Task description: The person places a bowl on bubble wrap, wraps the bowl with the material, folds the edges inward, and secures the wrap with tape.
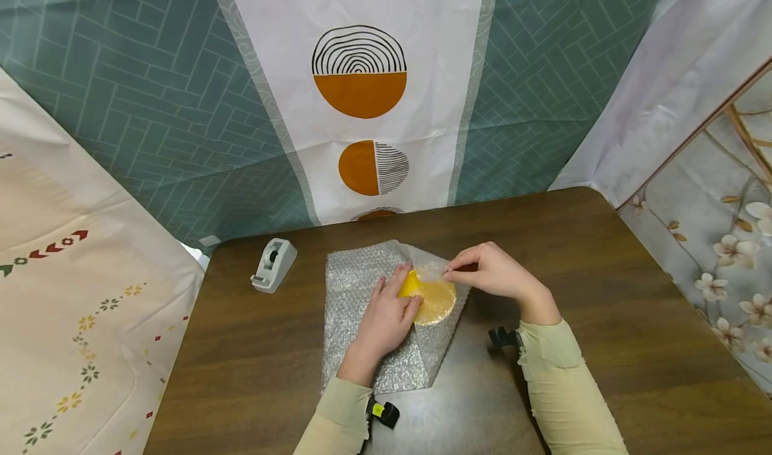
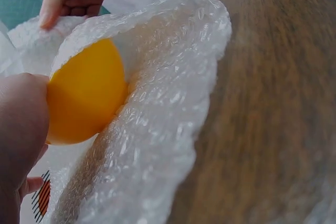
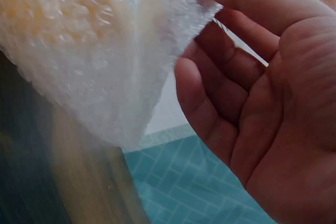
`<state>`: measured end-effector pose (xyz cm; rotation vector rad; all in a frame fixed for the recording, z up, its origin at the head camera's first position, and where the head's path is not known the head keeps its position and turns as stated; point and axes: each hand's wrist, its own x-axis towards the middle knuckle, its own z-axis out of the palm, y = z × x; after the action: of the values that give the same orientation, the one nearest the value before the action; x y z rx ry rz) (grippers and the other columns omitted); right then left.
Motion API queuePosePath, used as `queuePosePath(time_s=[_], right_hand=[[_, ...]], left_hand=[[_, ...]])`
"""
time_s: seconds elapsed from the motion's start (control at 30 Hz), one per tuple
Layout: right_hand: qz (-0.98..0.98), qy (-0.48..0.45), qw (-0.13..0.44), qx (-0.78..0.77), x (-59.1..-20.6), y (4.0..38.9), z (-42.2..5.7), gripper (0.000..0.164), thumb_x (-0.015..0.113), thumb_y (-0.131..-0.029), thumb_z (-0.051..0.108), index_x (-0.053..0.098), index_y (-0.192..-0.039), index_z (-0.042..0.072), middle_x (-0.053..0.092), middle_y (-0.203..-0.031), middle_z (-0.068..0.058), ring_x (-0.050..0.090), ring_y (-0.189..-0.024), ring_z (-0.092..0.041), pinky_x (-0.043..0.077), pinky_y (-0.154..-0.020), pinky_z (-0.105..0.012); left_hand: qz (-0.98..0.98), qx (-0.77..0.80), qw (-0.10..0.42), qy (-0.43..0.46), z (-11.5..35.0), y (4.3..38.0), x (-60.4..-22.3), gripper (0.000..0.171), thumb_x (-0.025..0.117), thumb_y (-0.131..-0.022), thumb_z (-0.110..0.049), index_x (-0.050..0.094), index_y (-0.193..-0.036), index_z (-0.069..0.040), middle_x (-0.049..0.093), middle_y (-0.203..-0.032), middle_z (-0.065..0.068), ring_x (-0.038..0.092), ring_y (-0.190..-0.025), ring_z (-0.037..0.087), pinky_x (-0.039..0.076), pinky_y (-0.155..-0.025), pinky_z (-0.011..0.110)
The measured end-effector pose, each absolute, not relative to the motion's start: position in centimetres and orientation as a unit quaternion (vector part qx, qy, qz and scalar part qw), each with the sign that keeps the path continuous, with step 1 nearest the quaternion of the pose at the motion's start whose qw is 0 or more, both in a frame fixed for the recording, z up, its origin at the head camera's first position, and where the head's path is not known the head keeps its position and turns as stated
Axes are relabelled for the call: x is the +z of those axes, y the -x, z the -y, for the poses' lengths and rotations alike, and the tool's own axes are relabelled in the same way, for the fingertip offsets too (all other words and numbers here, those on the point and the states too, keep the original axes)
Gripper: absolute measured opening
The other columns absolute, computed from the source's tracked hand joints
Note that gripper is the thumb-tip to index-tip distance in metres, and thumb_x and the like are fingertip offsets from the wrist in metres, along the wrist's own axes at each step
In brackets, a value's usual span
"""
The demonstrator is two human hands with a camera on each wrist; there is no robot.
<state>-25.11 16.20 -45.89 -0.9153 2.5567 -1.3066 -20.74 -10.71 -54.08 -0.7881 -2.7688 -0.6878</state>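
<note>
A round yellow object, bowl-like with a smooth curved side, lies on a sheet of bubble wrap. A folded part of the sheet covers its right portion. My left hand rests on its left side, fingers extended and thumb lying over the yellow surface. At the upper right, my right hand pinches the edge of the wrap between thumb and forefinger. The right wrist view shows the raised wrap corner beside the right hand; its pinching fingertips are partly cut off there.
A white tape dispenser stands at the back left of the brown wooden table. Patterned cloths hang behind the table and along both sides.
</note>
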Motion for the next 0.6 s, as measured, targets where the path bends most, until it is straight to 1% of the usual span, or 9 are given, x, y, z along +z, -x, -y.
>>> queuePosePath(time_s=[0.13, 0.3, 0.43, 0.6], right_hand=[[-0.852, 0.299, 0.075, -0.423, -46.0, 25.1, -15.5, 0.011, 0.084, -0.095, 0.019, 0.085, -0.106, 0.015, 0.079, -0.098, 0.008, 0.070, -0.084, -0.011, 0.058, -0.076, -0.030], [-0.857, 0.294, 0.084, -0.414, -46.2, 25.2, -14.9, 0.010, 0.083, -0.096, 0.020, 0.084, -0.105, 0.016, 0.077, -0.091, 0.011, 0.068, -0.079, -0.010, 0.056, -0.071, -0.029], [-0.861, 0.286, 0.085, -0.411, -46.4, 25.2, -14.8, 0.011, 0.083, -0.096, 0.020, 0.083, -0.106, 0.015, 0.078, -0.091, 0.011, 0.066, -0.074, -0.009, 0.055, -0.067, -0.029], [-0.867, 0.271, 0.091, -0.408, -46.0, 25.1, -14.7, 0.011, 0.082, -0.097, 0.020, 0.081, -0.106, 0.014, 0.079, -0.092, 0.010, 0.070, -0.077, -0.008, 0.055, -0.069, -0.030]], left_hand=[[0.933, -0.226, 0.088, 0.266, 10.8, 20.8, -54.0, 0.045, 0.052, -0.113, -0.033, 0.087, -0.102, -0.006, 0.041, -0.168, 0.015, 0.034, -0.158, 0.030, 0.028, -0.124, 0.063], [0.931, -0.228, 0.092, 0.268, 10.7, 20.8, -54.0, 0.044, 0.053, -0.112, -0.031, 0.087, -0.100, -0.005, 0.044, -0.165, 0.018, 0.035, -0.157, 0.032, 0.029, -0.123, 0.063], [0.931, -0.230, 0.094, 0.267, 10.7, 20.8, -54.1, 0.044, 0.054, -0.112, -0.031, 0.087, -0.098, -0.004, 0.045, -0.165, 0.018, 0.035, -0.157, 0.032, 0.029, -0.123, 0.063], [0.931, -0.234, 0.092, 0.265, 10.7, 20.9, -54.3, 0.045, 0.054, -0.112, -0.031, 0.087, -0.096, -0.004, 0.044, -0.165, 0.018, 0.034, -0.158, 0.032, 0.029, -0.123, 0.063]])
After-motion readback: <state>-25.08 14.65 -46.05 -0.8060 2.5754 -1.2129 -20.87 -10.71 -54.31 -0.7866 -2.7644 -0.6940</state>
